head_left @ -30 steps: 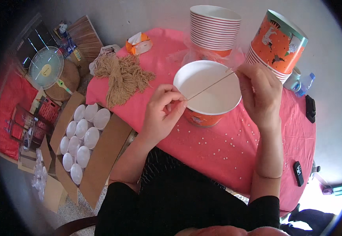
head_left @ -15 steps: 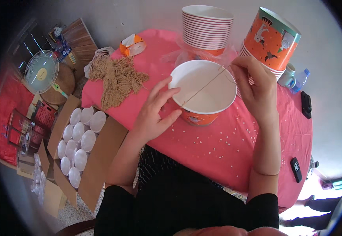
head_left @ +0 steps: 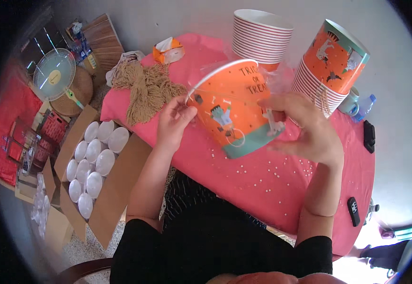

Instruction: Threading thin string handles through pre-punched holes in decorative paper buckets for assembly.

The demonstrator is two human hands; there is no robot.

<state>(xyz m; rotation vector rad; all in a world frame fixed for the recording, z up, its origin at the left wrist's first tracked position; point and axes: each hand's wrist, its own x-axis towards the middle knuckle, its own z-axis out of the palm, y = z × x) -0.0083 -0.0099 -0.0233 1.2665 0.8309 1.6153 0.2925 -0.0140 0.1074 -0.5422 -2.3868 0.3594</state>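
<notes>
An orange paper bucket (head_left: 234, 111) with cartoon figures and a green base band is tilted up off the table, its printed side turned up and its white rim toward the upper left. My left hand (head_left: 173, 123) pinches it at the rim, thumb and fingers closed there. A thin cord (head_left: 225, 94) runs across the bucket's side toward my right hand. My right hand (head_left: 305, 125) is beside the bucket's right side, thumb and fingers apart but smeared by motion; whether it grips the bucket or cord cannot be made out.
Two stacks of paper buckets, one upright (head_left: 262, 40) and one leaning (head_left: 319, 85), stand behind. A bundle of tan cords (head_left: 151, 92) lies left. A carton (head_left: 120, 182) of plastic cups stands by the table. A mug, bottle (head_left: 367, 106) and remote (head_left: 353, 211) are right.
The bucket has been lifted and tipped so its printed side shows instead of its open top. My right hand has moved down from above the rim to its side.
</notes>
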